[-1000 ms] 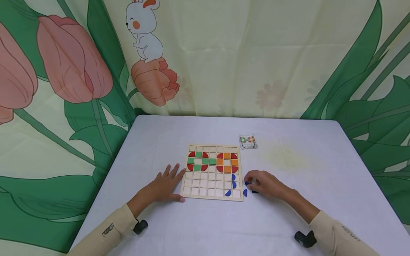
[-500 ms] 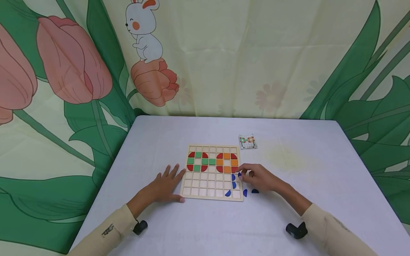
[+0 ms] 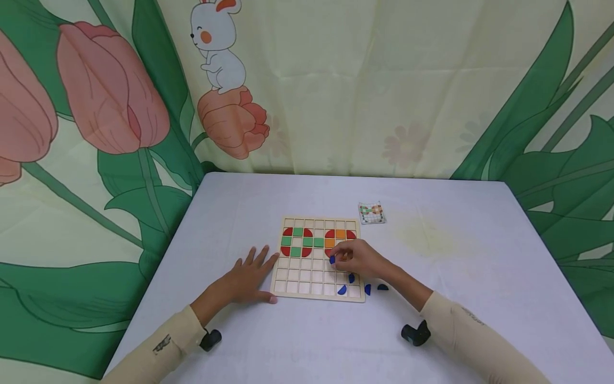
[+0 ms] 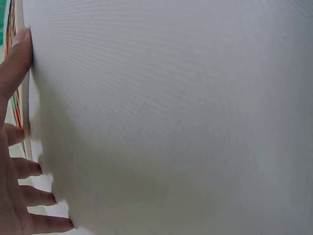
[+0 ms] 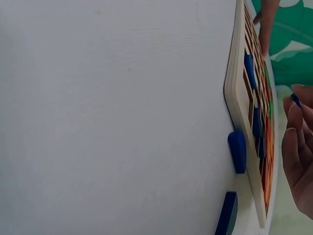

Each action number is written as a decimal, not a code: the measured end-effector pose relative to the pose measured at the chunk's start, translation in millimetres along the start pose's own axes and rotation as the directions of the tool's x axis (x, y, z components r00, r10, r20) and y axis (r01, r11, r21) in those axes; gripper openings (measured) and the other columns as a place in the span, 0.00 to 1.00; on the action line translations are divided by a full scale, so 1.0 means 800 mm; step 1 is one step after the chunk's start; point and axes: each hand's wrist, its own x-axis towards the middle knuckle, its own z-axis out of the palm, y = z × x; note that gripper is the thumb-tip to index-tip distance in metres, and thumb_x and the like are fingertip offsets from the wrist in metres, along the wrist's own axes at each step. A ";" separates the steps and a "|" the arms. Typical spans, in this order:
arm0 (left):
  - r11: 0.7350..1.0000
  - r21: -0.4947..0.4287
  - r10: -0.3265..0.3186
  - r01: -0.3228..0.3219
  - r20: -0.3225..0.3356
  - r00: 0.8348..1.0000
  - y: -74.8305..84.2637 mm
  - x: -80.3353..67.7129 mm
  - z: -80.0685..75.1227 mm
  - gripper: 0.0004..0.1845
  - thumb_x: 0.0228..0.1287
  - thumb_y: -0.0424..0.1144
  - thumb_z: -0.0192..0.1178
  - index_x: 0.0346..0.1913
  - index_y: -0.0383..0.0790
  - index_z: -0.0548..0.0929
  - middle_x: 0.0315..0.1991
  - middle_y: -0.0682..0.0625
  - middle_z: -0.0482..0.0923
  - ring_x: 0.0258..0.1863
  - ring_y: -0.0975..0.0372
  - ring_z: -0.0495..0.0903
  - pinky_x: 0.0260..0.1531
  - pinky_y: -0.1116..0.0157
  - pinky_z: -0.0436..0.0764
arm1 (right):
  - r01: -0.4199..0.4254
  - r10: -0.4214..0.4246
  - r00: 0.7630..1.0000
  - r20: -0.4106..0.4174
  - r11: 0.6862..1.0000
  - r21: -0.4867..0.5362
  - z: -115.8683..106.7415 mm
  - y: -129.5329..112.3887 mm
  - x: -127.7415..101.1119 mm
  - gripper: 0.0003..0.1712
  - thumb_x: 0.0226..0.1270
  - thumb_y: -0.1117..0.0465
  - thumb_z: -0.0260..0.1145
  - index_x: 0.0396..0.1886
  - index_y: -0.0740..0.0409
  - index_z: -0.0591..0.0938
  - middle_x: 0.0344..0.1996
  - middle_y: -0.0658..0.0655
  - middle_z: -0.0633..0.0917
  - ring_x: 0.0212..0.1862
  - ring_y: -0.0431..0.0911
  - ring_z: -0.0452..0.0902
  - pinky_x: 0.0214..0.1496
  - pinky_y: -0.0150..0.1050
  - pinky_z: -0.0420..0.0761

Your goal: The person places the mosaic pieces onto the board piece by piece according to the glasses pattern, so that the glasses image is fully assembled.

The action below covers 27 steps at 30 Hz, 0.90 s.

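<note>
While the right hand [image 3: 357, 260] pinches a small blue semicircular wooden piece [image 3: 332, 259] over the gridded wooden puzzle board [image 3: 307, 277] at frame centre, it could land askew in its cell; the left hand [image 3: 249, 277], fingers spread flat, steadies the board on the white table [image 3: 455, 277].

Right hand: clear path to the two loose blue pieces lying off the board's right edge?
Probably yes. Both blue pieces lie on bare table beside the right hand, nothing between, but its fingers already pinch a blue piece.
</note>
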 end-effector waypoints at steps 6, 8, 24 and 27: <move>1.000 -0.005 -0.004 0.004 0.005 1.000 0.001 0.000 -0.002 0.60 0.50 0.72 0.67 0.81 0.50 0.52 0.81 0.40 0.46 0.78 0.35 0.46 0.66 0.32 0.62 | 0.008 -0.008 1.000 0.016 1.000 0.000 0.019 -0.018 0.024 0.15 0.63 0.61 0.73 0.50 0.57 0.87 0.29 0.45 0.84 0.33 0.43 0.76 0.32 0.30 0.76; 1.000 -0.007 -0.008 0.008 0.004 1.000 0.002 0.000 -0.002 0.60 0.50 0.71 0.67 0.81 0.50 0.53 0.81 0.40 0.46 0.78 0.35 0.46 0.66 0.32 0.62 | 0.015 -0.015 1.000 0.019 1.000 0.000 0.026 -0.023 0.032 0.14 0.63 0.61 0.73 0.49 0.56 0.88 0.29 0.45 0.84 0.33 0.42 0.76 0.31 0.30 0.76; 1.000 -0.023 0.009 -0.008 0.016 1.000 -0.001 -0.004 -0.005 0.59 0.51 0.73 0.65 0.81 0.51 0.52 0.82 0.40 0.45 0.78 0.35 0.45 0.66 0.32 0.62 | 0.042 -0.041 0.998 0.044 0.999 -0.021 0.074 -0.053 0.072 0.11 0.63 0.62 0.72 0.45 0.55 0.88 0.26 0.44 0.84 0.32 0.39 0.77 0.36 0.30 0.79; 1.000 -0.019 0.011 -0.010 0.019 1.000 0.000 -0.004 -0.006 0.59 0.51 0.72 0.65 0.81 0.51 0.52 0.82 0.40 0.45 0.78 0.35 0.45 0.66 0.32 0.62 | 0.029 -0.027 0.999 0.035 0.998 -0.060 0.082 -0.055 0.077 0.11 0.63 0.60 0.73 0.45 0.53 0.88 0.25 0.44 0.83 0.30 0.38 0.77 0.35 0.30 0.79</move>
